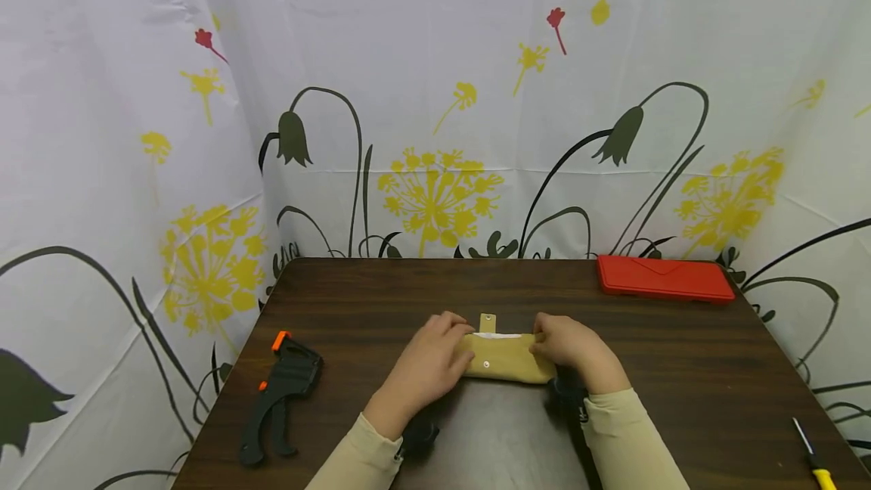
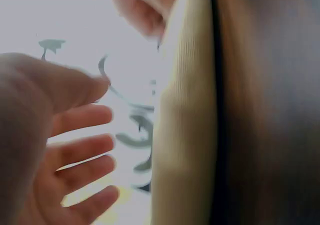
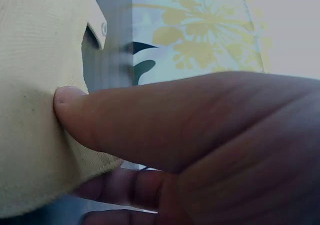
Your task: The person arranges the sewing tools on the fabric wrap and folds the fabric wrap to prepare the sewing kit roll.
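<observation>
A tan pouch (image 1: 506, 360) lies across the table in front of me, with a metal snap on its front. Its small strap (image 1: 488, 323) points away from me, and a white strip shows along the top edge. My right hand (image 1: 570, 342) pinches the pouch's right end; in the right wrist view the thumb (image 3: 95, 115) presses on top with fingers beneath. At the left end is my left hand (image 1: 435, 354). The left wrist view shows its fingers (image 2: 85, 147) spread and relaxed beside the pouch (image 2: 185, 115), holding nothing.
To the left lies a black bar clamp (image 1: 289, 392) with orange parts. A red case (image 1: 663, 278) sits at the back right of the dark wooden table (image 1: 381, 286). Near the right edge is a screwdriver (image 1: 816, 467) with a yellow handle. A flowered curtain (image 1: 435, 59) hangs behind.
</observation>
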